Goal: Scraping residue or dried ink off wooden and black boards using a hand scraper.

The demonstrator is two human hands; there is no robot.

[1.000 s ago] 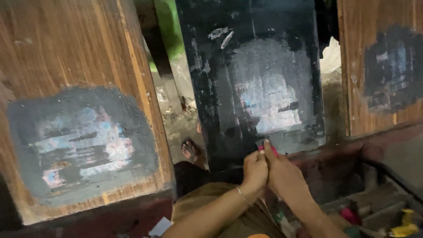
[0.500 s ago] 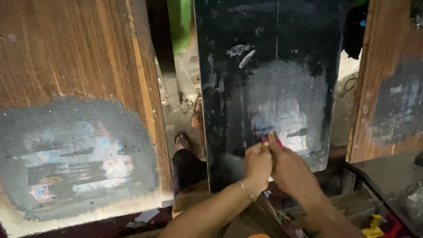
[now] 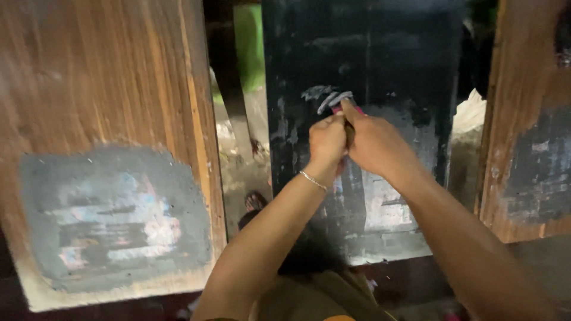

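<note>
Two hands, left [image 3: 327, 139] and right [image 3: 375, 142], both closed on a small pink tool [image 3: 342, 110] against the black board [image 3: 369, 59]; wooden boards [image 3: 107, 89] flank it.

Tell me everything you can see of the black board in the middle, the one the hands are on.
The black board stands upright between two brown wooden panels. It looks like dark painted wood, scuffed, with pale chalky smears near its upper middle and a worn greyish patch lower down. The left hand and right hand press together against its face, pinching a small pink item too hidden to identify.
</note>
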